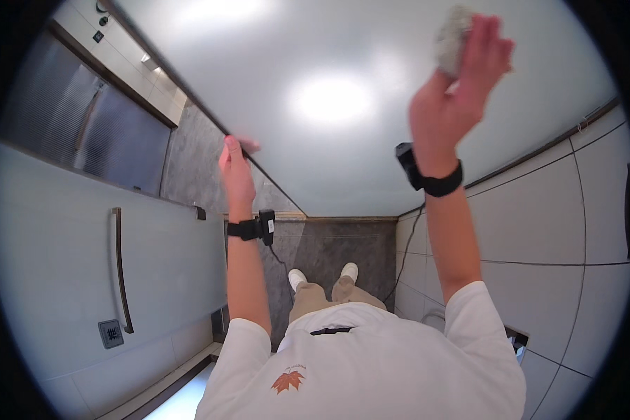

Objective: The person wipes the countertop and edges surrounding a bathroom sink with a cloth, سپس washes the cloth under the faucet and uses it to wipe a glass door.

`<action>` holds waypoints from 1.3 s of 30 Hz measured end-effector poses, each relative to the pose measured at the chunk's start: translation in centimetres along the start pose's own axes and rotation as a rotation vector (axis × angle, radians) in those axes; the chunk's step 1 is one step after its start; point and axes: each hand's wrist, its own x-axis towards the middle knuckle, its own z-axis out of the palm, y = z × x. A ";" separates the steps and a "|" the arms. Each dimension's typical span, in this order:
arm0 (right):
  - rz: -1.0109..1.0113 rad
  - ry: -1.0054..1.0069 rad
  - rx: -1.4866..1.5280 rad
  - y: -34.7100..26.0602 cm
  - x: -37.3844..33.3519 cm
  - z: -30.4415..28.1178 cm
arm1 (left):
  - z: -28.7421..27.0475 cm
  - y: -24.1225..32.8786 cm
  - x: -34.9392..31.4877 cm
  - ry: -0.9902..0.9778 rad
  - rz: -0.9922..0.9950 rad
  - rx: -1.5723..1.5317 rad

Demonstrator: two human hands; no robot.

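Note:
A large frosted glass panel point(343, 154) stands in front of me, with bright light reflections on it. My right hand point(462, 91) is raised high at the right, its fingers pressing a crumpled greyish cloth point(453, 42) against the glass. Hand and cloth are slightly blurred. Lower down, my left hand point(238, 171) grips the panel's left edge, thumb on one side and fingers on the other. Those fingers show faintly through the glass.
On the left is another frosted glass door point(63, 224) with a long metal handle point(121, 269). A tiled wall point(532, 217) rises at the right. Cables hang from both wrist straps. My feet stand on the dark grey floor point(350, 248) close to the panel's bottom edge.

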 end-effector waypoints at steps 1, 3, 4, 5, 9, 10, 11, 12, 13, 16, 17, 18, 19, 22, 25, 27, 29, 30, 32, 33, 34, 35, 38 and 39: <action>0.009 -0.019 -0.004 -0.7 -1.9 0.9 | -0.3 -0.1 -0.1 -0.048 0.018 0.032; -0.027 -0.292 -0.062 -0.6 -13.0 2.0 | 0.6 0.4 0.0 -0.106 0.025 -0.006; -0.197 -0.449 -0.041 -1.5 -17.0 1.7 | -0.1 0.7 0.1 -0.151 0.038 -0.026; -0.367 -0.608 -0.011 -1.8 -20.7 0.8 | -0.1 0.7 0.2 -0.152 0.041 -0.039; -0.465 -1.197 0.136 1.1 -28.1 -4.5 | -0.2 -0.3 -0.1 -0.256 0.001 -0.028; -0.477 -1.210 0.183 1.4 -26.9 -4.4 | -0.6 -0.3 0.7 -0.297 0.002 -0.024; -0.487 -1.233 0.228 1.9 -25.4 -4.7 | -0.4 -0.2 1.1 -0.296 0.013 -0.038; -0.623 -1.194 0.129 2.2 -22.2 -4.2 | -0.4 -0.2 0.7 -0.309 0.002 -0.025; -0.572 -1.094 0.171 1.6 -17.9 -3.4 | -0.6 0.0 0.4 -0.317 -0.006 -0.007; -0.376 -0.586 0.138 0.6 -3.7 -1.5 | 0.1 0.3 0.3 -0.296 0.013 -0.028; -0.418 -0.410 -0.004 0.2 0.6 -0.6 | 0.1 0.4 0.3 -0.304 0.011 -0.031; -0.249 -0.309 -0.015 -0.7 4.3 -0.4 | 0.0 0.2 0.3 -0.306 0.010 -0.035; -0.165 -0.254 -0.013 -1.3 5.7 0.6 | -0.8 0.0 0.5 -0.321 0.003 -0.031; -0.027 0.062 -0.066 -2.7 8.3 3.5 | -0.3 0.0 0.7 -0.361 0.001 -0.040; -0.119 -0.231 -0.074 -4.1 -3.2 5.0 | 0.4 0.5 0.6 -0.366 -0.003 -0.047; -0.269 -0.599 0.041 -5.2 -14.1 4.1 | -0.4 0.5 0.5 -0.357 -0.011 -0.053; -0.363 -0.953 0.114 -5.4 -21.1 1.4 | -0.2 0.1 0.7 -0.378 0.004 -0.044; -0.356 -1.040 0.116 -4.9 -23.7 -0.3 | 0.4 0.1 0.6 -0.377 0.016 -0.059; -0.352 -1.111 0.121 -4.6 -23.5 -0.2 | -0.3 0.0 0.3 -0.414 -0.064 -0.024; -0.384 -1.125 0.178 -3.2 -22.8 -0.1 | 0.2 -0.1 0.8 -0.416 -0.052 -0.026; -0.406 -1.144 0.246 -3.5 -21.5 0.0 | -0.2 -0.3 0.7 -0.412 -0.040 -0.021; -0.457 -1.048 0.197 -4.1 -18.4 0.7 | -0.6 -0.4 0.7 -0.405 -0.026 -0.016; -0.309 -0.636 0.165 -6.5 -4.2 3.6 | -0.5 0.3 0.3 -0.377 -0.041 -0.042; -0.342 -0.458 0.127 -6.7 0.6 4.5 | -0.4 0.5 0.3 -0.374 -0.025 -0.070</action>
